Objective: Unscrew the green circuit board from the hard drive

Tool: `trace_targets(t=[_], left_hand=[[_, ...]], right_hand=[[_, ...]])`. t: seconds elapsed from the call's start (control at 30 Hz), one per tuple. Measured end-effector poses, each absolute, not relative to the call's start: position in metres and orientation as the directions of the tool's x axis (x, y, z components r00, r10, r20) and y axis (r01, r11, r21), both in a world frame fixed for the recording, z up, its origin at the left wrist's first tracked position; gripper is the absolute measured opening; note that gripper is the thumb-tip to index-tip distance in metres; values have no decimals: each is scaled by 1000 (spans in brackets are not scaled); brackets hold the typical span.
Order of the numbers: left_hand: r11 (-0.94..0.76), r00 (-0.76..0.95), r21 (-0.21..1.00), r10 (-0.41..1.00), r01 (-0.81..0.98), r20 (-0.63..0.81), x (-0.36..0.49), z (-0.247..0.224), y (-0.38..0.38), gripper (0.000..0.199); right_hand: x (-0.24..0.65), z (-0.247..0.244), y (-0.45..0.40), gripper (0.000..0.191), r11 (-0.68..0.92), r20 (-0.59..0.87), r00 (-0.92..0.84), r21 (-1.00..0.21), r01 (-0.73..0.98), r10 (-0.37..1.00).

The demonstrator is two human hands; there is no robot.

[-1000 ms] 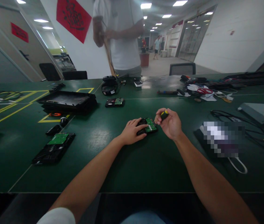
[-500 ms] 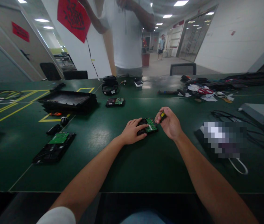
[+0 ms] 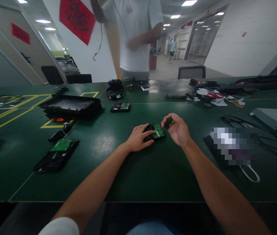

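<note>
A hard drive [image 3: 158,131] with a green circuit board lies on the green table in front of me. My left hand [image 3: 141,137] rests flat across its left part, fingers spread, steadying contact from above. Just beyond the drive's right edge, my right hand [image 3: 177,130] is closed around the black-and-yellow handle of a screwdriver [image 3: 170,122]. The tool's shaft cannot be made out, nor whether its tip touches the drive.
Another hard drive [image 3: 120,107] lies farther back. To the left are a black casing with a green board [image 3: 57,155] and stacked black trays [image 3: 72,105]. Cables [image 3: 268,140] and a grey box [image 3: 275,118] lie right. A person [image 3: 136,39] stands across the table.
The screwdriver handle has turned in my right fingers, showing less yellow. My left hand and the drive stay put. The person opposite has moved their arms.
</note>
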State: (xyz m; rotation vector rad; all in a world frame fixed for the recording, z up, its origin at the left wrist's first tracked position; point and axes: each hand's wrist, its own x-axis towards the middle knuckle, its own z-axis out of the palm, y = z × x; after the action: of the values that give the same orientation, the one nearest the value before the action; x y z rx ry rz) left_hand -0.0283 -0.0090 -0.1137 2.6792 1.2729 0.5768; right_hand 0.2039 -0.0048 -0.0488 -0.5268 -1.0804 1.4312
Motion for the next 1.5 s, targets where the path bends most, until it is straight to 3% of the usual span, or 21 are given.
trace_targets(t=[0.23, 0.4, 0.9, 1.1, 1.27, 1.5], left_hand=[[-629, 564, 284, 776, 724, 282, -28, -116, -8, 57], [-637, 570, 279, 769, 718, 290, -28, -117, -7, 57], [-635, 572, 266, 771, 726, 280, -29, -114, -9, 56], [-639, 572, 266, 767, 721, 292, -28, -116, -8, 56], [-636, 570, 264, 769, 725, 288, -28, -117, -8, 56], [-637, 569, 272, 769, 721, 292, -28, -116, -8, 56]], right_hand=[[205, -47, -4, 25, 142, 272, -185, -844, -517, 944], [207, -49, 0, 40, 158, 292, -204, -852, -498, 934], [205, -49, -2, 22, 99, 249, -199, -824, -558, 948], [206, -50, 1, 35, 150, 302, -204, -827, -542, 931], [205, -49, -2, 24, 157, 293, -175, -826, -542, 940], [205, -50, -2, 22, 143, 284, -182, -825, -548, 942]])
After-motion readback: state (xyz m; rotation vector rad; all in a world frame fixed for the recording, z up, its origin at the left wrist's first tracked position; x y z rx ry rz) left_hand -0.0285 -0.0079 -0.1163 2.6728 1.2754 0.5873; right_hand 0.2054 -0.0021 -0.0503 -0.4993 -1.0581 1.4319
